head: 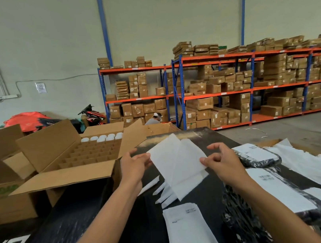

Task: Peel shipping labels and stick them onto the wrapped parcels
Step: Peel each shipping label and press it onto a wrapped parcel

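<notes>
Label sheet (178, 163) hangs pinched between left hand (135, 165) and right hand (222, 161) above the table.

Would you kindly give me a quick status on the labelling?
Both hands, left hand and right hand, pinching one label sheet, peeling. Label stack below. Wrapped parcels at right already labelled. Nothing obstructing.

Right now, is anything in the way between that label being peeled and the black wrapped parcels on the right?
Nothing visible: both hands, left hand and right hand, hold the label sheet in clear air above the parcels.
</notes>
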`<control>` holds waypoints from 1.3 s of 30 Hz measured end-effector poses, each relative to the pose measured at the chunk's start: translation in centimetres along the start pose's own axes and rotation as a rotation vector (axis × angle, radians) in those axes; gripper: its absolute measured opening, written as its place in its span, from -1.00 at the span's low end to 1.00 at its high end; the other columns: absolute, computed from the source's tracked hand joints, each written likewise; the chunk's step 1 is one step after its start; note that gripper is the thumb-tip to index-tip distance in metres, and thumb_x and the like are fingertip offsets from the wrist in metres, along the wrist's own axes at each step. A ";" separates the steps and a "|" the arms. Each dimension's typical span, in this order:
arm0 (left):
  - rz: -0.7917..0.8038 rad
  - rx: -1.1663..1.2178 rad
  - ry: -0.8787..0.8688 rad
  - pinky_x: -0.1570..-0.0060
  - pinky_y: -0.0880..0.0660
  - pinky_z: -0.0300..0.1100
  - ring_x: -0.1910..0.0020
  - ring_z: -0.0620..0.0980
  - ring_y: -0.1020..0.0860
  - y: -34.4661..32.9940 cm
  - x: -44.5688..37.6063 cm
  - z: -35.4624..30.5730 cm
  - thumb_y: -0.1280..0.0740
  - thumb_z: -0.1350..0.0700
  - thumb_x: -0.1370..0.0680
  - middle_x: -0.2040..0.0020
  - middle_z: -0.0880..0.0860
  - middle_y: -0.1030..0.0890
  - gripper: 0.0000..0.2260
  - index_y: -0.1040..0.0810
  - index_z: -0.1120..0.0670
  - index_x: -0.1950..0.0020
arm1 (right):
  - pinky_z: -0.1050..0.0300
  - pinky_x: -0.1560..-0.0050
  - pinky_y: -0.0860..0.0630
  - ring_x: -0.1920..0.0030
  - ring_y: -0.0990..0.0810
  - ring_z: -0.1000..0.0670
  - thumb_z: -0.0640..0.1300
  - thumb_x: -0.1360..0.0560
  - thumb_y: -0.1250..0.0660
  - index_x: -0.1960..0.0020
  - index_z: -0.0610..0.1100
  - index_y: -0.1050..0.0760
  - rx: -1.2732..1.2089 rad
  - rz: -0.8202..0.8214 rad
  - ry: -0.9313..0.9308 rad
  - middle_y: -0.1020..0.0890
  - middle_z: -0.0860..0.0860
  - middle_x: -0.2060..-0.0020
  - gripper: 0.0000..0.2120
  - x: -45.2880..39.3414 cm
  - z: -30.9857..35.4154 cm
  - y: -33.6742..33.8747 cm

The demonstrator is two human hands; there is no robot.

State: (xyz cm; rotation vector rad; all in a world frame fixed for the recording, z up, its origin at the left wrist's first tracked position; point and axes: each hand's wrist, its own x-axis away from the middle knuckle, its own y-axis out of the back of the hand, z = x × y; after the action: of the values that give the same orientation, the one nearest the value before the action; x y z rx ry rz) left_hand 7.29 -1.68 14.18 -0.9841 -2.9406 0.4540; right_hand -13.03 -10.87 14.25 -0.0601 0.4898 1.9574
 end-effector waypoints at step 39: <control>-0.197 -0.048 -0.033 0.12 -0.58 -0.08 -0.03 0.11 -0.60 10.2 -3.0 -3.0 -0.35 0.30 -0.53 -0.13 0.21 -0.57 -0.58 -0.34 0.17 -0.35 | 0.06 0.13 -0.55 0.07 -0.60 -0.12 -0.26 -0.51 -0.28 -0.19 -0.27 -0.51 0.225 0.085 -0.267 -0.60 -0.21 -0.09 -0.73 -13.1 -6.8 -12.6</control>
State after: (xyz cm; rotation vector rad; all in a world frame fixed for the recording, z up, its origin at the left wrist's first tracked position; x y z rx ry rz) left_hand 15.97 5.16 14.45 -0.6857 -3.0504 0.3982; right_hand 2.58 -20.24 7.56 0.3659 0.5383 1.9438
